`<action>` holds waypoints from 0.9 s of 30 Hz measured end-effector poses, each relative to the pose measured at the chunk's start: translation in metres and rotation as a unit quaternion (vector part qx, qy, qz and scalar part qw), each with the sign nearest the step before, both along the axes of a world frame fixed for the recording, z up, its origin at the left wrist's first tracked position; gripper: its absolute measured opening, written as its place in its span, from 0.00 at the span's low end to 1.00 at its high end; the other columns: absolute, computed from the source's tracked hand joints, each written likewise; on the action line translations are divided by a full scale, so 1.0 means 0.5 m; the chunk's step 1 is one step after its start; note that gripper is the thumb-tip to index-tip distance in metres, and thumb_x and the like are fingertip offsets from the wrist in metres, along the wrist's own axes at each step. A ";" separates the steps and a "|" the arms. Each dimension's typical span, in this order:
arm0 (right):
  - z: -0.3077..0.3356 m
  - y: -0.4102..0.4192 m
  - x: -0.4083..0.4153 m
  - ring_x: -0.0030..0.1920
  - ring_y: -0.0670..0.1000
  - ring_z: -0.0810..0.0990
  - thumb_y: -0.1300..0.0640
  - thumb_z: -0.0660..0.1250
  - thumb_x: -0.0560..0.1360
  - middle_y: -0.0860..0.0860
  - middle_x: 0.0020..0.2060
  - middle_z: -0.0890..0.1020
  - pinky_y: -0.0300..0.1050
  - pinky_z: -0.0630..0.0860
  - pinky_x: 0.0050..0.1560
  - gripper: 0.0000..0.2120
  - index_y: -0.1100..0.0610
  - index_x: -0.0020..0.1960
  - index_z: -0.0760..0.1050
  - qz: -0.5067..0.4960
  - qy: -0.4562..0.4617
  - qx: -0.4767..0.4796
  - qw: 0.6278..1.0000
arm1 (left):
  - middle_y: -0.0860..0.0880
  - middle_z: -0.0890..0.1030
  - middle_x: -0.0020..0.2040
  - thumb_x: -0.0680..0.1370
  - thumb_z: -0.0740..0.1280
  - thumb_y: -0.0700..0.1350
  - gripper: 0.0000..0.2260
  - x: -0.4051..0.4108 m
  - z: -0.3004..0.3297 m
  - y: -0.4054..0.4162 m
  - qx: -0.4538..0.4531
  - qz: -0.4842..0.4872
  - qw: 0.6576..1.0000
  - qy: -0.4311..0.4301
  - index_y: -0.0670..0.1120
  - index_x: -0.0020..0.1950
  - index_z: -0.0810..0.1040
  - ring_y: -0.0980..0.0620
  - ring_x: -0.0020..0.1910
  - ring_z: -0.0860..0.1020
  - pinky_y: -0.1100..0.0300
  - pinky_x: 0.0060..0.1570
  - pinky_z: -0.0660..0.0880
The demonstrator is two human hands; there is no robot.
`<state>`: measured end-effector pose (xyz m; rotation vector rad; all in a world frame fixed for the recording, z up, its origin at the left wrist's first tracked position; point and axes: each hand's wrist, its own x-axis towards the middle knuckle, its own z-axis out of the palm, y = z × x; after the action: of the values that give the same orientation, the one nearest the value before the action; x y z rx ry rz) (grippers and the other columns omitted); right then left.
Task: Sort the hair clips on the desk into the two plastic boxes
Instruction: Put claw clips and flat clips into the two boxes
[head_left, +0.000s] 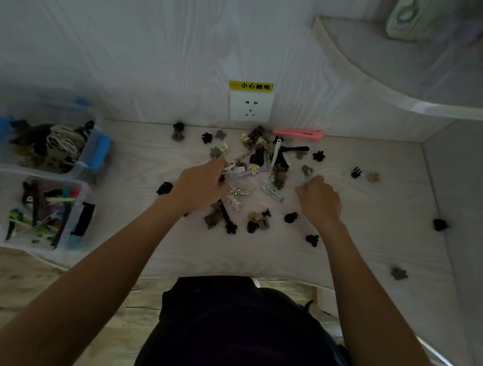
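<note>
Hair clips (pixel 262 167): light, stiff, small; pinch individually by the body.
Left hand (pixel 200 181) pinches one at 11 o'clock; right hand (pixel 320 200) pinches another at 1 o'clock.

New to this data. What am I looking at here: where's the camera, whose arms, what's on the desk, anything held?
There is no robot here. A person wears one wide-angle camera on the head, looking forward and down, so the two bare arms coming up from the bottom of the picture are their own.

The left hand reaches into a pile of hair clips on the desk and seems to pinch a light flat clip. The right hand has its fingers curled at the pile's edge, apparently round a small clip; motion blur hides the grip.

More small claw clips lie scattered around, and a pink long clip lies by the wall socket.

On the left stand two clear plastic boxes: the far box holds mostly claw clips, the near box mostly long straight ones.
</note>
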<state>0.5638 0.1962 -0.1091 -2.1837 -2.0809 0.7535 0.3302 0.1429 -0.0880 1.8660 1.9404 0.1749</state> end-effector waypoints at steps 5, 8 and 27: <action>0.025 -0.027 -0.028 0.44 0.61 0.78 0.54 0.58 0.78 0.60 0.44 0.79 0.46 0.66 0.37 0.17 0.63 0.62 0.64 0.124 0.060 0.042 0.989 | 0.44 0.76 0.61 0.75 0.65 0.47 0.24 0.003 -0.019 0.002 -0.020 -0.037 0.999 0.007 0.47 0.70 0.65 0.43 0.56 0.76 0.54 0.51 0.71; 0.009 -0.030 -0.062 0.42 0.61 0.77 0.54 0.56 0.78 0.60 0.43 0.80 0.48 0.64 0.39 0.13 0.63 0.57 0.66 0.195 0.007 0.073 0.978 | 0.42 0.76 0.61 0.76 0.63 0.44 0.20 -0.011 -0.025 0.005 0.002 0.008 1.000 0.006 0.45 0.68 0.69 0.41 0.57 0.75 0.52 0.54 0.71; -0.011 -0.018 -0.049 0.49 0.59 0.77 0.49 0.60 0.78 0.59 0.50 0.78 0.44 0.64 0.40 0.16 0.63 0.54 0.71 0.105 0.030 -0.002 0.994 | 0.47 0.79 0.56 0.77 0.65 0.51 0.15 -0.040 -0.034 0.040 -0.069 -0.204 0.974 0.069 0.48 0.62 0.76 0.47 0.54 0.77 0.57 0.49 0.71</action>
<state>0.5391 0.1872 -0.1146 -1.9381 -2.3032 0.8272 0.3102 0.1627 -0.1050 2.1775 1.5597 -0.2165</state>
